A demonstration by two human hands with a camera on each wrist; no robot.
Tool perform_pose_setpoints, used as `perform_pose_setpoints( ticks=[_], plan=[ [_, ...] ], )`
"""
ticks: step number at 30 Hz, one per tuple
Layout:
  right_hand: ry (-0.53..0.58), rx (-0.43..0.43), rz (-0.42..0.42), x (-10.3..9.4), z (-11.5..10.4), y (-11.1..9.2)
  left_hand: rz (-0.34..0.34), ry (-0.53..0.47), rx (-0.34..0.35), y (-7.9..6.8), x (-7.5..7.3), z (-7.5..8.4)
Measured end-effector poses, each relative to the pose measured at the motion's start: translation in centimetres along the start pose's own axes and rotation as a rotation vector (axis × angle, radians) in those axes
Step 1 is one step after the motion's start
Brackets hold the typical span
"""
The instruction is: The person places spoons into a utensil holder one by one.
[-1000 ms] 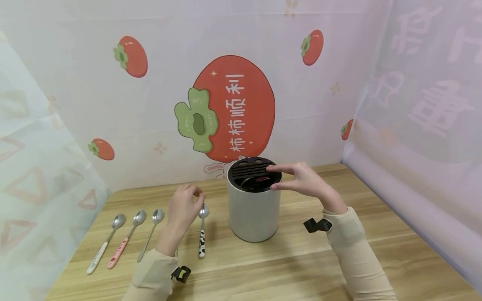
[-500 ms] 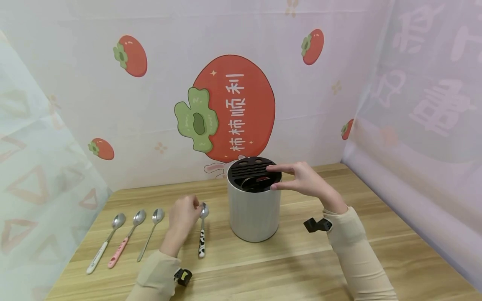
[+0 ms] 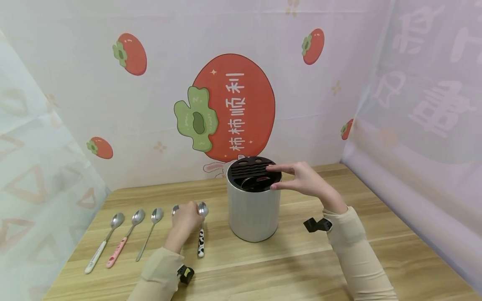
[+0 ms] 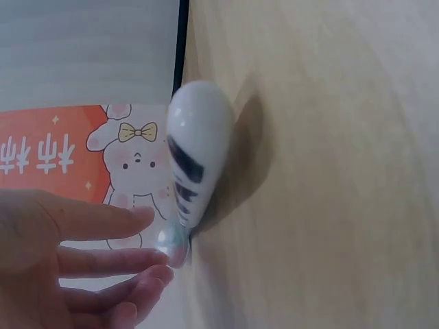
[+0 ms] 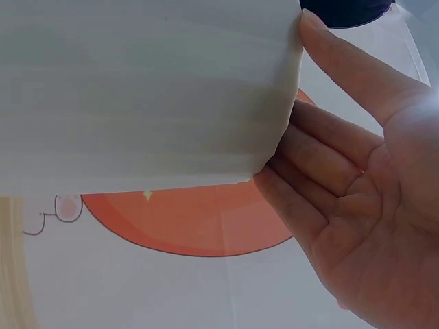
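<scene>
My left hand [image 3: 185, 219] is low over the table at the bowl end of a spoon [image 3: 201, 242] with a black-and-white cow-print handle. In the left wrist view, my fairly straight fingers [image 4: 116, 260] reach the spoon's bowl [image 4: 173, 240], and the patterned handle [image 4: 199, 130] points toward the camera. My right hand [image 3: 303, 179] holds the upper side of a white cylindrical utensil holder [image 3: 254, 217], thumb in front and fingers behind, as the right wrist view shows. The holder's black slotted lid [image 3: 250, 169] has objects with rounded edges in its front opening.
Left of my left hand lie a spoon with a white handle [image 3: 96, 257], one with a pink handle [image 3: 116, 253] and a plain metal spoon [image 3: 147, 242]. Another spoon bowl [image 3: 175, 209] peeks out behind the hand. A patterned cloth [image 3: 158, 83] stands behind the wooden table [image 3: 244, 271].
My left hand has come down and slightly right onto the cow-print spoon's bowl end, uncovering another spoon bowl on its left. My right hand has stayed on the holder.
</scene>
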State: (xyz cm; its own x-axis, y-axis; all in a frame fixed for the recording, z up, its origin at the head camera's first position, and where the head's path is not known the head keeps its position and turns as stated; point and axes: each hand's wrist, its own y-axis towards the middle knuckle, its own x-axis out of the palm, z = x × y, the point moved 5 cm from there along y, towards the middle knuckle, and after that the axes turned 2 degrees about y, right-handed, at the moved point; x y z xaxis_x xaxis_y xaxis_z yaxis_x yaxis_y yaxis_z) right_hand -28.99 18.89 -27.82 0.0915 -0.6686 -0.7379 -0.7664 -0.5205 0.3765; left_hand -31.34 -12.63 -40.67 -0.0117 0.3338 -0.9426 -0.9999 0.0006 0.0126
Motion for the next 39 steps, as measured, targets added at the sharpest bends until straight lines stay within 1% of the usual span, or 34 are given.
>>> perform_pose_setpoints(
  ticks=[5, 12, 18, 21, 24, 30, 36, 39],
  plan=[
    [0.001, 0.003, -0.002, 0.0, 0.0, 0.0, 0.005, 0.033, 0.007, 0.3, 0.3, -0.1],
    [-0.006, -0.008, -0.004, 0.0, 0.0, 0.0, -0.006, 0.038, 0.020, 0.4, 0.8, -0.1],
    [-0.001, -0.010, -0.007, 0.0, -0.1, 0.1, -0.005, 0.064, 0.027, 0.6, 0.9, -0.1],
    [0.006, -0.014, -0.011, 0.0, -0.2, 0.1, -0.012, 0.060, 0.032, 0.7, 1.0, 0.0],
    [0.010, -0.013, -0.015, 0.0, -0.4, 0.2, -0.032, 0.048, 0.026, 0.7, 1.1, 0.0],
    [0.007, 0.005, -0.014, -0.1, -0.3, 0.2, -0.082, -0.018, -0.018, 0.9, 1.4, -0.1],
    [-0.004, 0.012, -0.012, -0.1, -0.1, 0.2, -0.096, -0.087, -0.033, 1.1, 1.5, -0.2],
    [-0.011, 0.014, -0.013, -0.1, 0.0, 0.1, -0.100, -0.146, -0.043, 1.1, 1.7, -0.3]
  ],
)
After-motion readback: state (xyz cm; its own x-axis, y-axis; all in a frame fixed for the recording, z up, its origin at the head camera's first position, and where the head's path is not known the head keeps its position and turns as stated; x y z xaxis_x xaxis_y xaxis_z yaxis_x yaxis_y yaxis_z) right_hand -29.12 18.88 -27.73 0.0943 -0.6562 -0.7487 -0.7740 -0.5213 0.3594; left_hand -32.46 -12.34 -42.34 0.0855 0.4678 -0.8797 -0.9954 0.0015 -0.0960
